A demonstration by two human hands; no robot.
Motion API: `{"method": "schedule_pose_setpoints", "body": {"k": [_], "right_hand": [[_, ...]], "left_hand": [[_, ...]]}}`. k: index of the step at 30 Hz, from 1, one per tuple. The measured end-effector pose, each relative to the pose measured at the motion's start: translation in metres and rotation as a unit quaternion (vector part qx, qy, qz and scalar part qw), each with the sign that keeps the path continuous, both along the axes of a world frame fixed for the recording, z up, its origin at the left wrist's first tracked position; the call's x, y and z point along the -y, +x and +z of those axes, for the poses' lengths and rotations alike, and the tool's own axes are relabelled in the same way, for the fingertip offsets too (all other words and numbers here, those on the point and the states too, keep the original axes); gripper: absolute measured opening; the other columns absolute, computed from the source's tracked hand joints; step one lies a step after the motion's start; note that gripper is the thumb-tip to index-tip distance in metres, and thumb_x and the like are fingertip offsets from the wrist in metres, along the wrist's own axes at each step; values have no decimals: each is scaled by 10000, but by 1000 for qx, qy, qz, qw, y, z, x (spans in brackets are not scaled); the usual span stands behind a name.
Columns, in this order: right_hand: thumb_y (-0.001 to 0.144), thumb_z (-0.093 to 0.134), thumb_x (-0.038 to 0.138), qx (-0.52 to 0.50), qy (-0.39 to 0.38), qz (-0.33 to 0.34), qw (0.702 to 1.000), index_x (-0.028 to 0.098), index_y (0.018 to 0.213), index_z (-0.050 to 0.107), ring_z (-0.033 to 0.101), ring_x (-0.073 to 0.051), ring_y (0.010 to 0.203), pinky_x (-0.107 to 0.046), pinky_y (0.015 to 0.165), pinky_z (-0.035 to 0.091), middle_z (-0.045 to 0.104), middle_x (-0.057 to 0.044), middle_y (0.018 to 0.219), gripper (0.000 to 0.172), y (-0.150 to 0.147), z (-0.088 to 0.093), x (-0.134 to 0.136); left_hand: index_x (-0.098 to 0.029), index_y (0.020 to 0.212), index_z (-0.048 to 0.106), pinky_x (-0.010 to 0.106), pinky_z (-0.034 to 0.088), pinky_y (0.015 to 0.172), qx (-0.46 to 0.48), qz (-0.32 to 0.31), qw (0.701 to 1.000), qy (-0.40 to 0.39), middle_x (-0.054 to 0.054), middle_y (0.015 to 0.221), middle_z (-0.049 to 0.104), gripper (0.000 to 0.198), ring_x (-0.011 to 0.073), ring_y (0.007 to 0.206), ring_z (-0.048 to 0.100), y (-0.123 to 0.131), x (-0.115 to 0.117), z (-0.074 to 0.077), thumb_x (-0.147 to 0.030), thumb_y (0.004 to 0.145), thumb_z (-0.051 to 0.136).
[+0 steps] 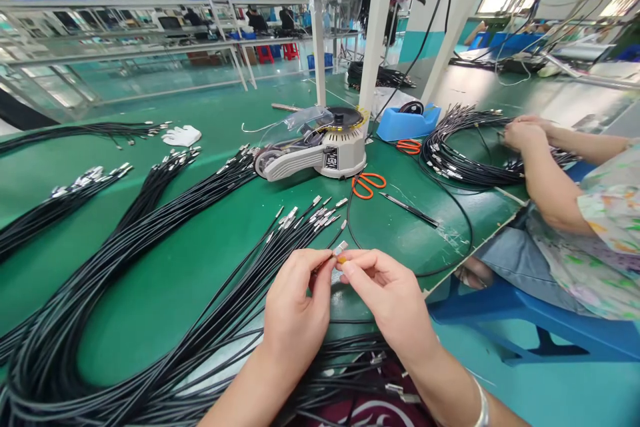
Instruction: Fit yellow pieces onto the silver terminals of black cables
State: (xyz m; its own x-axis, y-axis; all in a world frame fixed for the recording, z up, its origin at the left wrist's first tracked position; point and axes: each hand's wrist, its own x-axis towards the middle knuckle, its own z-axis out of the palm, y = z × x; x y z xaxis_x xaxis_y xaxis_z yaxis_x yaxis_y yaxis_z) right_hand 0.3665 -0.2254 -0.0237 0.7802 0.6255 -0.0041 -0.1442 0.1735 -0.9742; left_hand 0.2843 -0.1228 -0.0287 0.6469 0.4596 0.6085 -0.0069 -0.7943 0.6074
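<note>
Connector (341, 247) in pinch of left hand (299, 300), right hand (391, 290) tight on 1 yellow scrap (341, 259), perhaps tape.

Left grip (299, 303) and right grip (395, 297) partly hide the silver connector (341, 247); the edge crops a co-worker (595, 247).

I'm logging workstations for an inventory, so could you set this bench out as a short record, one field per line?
Left hand: the left hand pinches at a metal connector
Right hand: the right hand pinches at a small yellow piece beside it; exact contact partly hidden
Cables: black cable bundle, metal-ended, curving across the left of the bench
Bench top: green
Equipment: grey-white round machine; blue tape dispenser
Glove: white glove, lying flat
Co-worker: seated at right, hands at a cable coil
</note>
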Motion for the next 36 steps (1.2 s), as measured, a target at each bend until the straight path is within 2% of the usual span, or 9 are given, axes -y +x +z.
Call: {"method": "schedule_pose_setpoints", "body": {"k": [6,11,18,27,36], "right_hand": [[755,649,237,12,-13,-11,1000,175,668,649,655,-160,794,-267,742,532,698,-43,829,106,0,4,-3],[743,641,245,20,-32,-18,999,174,645,634,661,-170,759,-278,712,543,704,-49,797,121,1,9,-6],[736,636,277,35,-69,-12,997,171,642,627,651,-168,695,-278,662,541,700,-51,759,142,4,11,-7],[743,642,280,44,-75,-1,996,170,664,636,664,-179,723,-290,681,543,714,-54,789,136,5,10,-6],[749,643,284,53,-80,-1,995,169,669,635,654,-174,718,-279,674,536,709,-50,773,140,6,10,-6]], "left_hand": [[-189,910,578,204,489,674,12,-19,998,61,-3,806,631,218,94,732,590,-2,-3,-1,-4,797,566],[-201,962,593,208,499,653,5,-22,994,103,19,850,631,272,102,743,595,-2,-5,0,9,795,547],[-186,975,610,197,492,663,4,-25,995,100,22,848,628,278,92,740,593,-2,-5,0,16,795,547],[-182,1021,617,191,489,687,11,-19,995,100,23,870,628,304,86,766,597,-3,-4,-2,13,795,557],[-229,1093,607,215,502,676,2,-1,993,114,16,873,647,326,109,755,618,-4,-5,0,-49,832,534]]}}
